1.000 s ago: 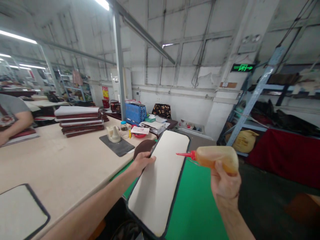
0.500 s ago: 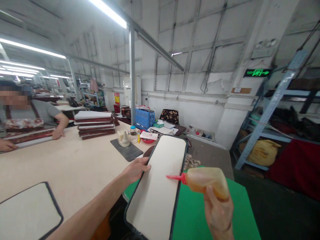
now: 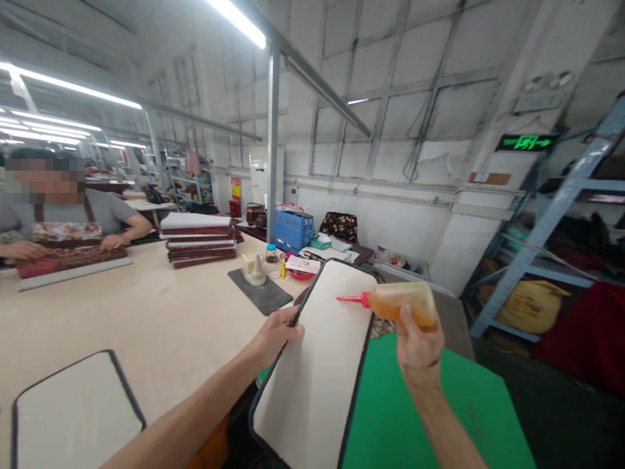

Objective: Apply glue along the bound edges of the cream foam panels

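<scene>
A long white panel (image 3: 315,365) with rounded corners and a dark edge stands tilted in front of me. My left hand (image 3: 279,335) grips its left edge, with the thumb on the white face. In my right hand (image 3: 420,342) is a squeeze bottle (image 3: 405,301) of amber liquid, held sideways. Its thin red nozzle points left over the upper part of the panel; I cannot tell whether the tip touches. Beneath the panel and to its right lies a green board (image 3: 439,404).
A second dark-edged white panel (image 3: 73,417) lies on the pale table (image 3: 195,306) at left. Beyond are a dark mat (image 3: 266,296) with a cream-coloured dispenser, a stack of covered boards (image 3: 200,241) and a blue crate (image 3: 293,229). A co-worker (image 3: 68,221) handles patterned material at far left.
My right hand has moved up with the bottle, so the nozzle sits higher over the panel. The view has shifted slightly left. My left hand keeps its grip.
</scene>
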`<act>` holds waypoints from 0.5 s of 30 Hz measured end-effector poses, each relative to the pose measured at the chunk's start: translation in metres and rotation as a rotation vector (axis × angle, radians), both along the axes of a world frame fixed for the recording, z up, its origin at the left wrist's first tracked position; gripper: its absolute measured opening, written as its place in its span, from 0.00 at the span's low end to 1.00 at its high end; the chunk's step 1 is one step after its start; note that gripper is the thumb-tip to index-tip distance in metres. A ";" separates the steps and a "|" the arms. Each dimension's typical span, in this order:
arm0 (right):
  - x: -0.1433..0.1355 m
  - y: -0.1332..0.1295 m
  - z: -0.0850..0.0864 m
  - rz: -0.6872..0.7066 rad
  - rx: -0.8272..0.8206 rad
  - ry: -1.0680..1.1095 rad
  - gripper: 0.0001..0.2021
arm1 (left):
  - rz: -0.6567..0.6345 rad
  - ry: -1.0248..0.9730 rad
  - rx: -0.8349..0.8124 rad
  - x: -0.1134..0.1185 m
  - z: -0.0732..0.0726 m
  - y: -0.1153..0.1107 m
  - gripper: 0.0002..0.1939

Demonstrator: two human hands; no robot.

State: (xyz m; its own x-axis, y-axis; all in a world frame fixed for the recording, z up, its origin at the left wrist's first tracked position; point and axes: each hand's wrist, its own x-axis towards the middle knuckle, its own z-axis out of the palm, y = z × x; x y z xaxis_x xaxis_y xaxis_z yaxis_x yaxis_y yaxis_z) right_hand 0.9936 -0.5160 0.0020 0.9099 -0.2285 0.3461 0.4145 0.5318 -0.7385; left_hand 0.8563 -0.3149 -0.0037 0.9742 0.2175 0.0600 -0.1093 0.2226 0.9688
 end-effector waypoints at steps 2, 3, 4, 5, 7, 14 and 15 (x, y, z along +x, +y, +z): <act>-0.010 0.007 -0.014 0.017 -0.028 0.000 0.28 | 0.022 -0.001 -0.004 0.001 0.001 0.006 0.23; -0.022 0.009 -0.025 0.040 -0.068 0.001 0.28 | 0.040 0.007 -0.002 0.001 0.002 0.010 0.24; -0.036 0.010 -0.039 0.061 -0.103 0.002 0.27 | 0.059 0.014 0.002 0.002 0.004 0.015 0.24; -0.053 0.011 -0.052 0.117 -0.200 -0.003 0.27 | 0.077 0.020 0.009 0.002 0.005 0.020 0.24; -0.082 0.013 -0.072 0.214 -0.293 -0.021 0.29 | 0.116 0.024 0.031 0.001 0.005 0.031 0.25; -0.051 0.033 -0.013 -0.039 -0.097 -0.046 0.25 | 0.054 0.027 0.035 -0.017 0.003 0.048 0.22; -0.039 0.037 -0.003 -0.028 -0.026 -0.042 0.27 | 0.035 0.018 0.025 -0.021 0.004 0.049 0.21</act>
State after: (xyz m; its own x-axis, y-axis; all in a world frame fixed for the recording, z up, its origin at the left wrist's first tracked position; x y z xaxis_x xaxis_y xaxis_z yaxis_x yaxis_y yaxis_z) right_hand 0.9546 -0.4785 -0.0008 0.8876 -0.2446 0.3903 0.4603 0.5003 -0.7333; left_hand 0.8357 -0.2663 0.0008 0.9669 0.2505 0.0481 -0.0989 0.1943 0.9760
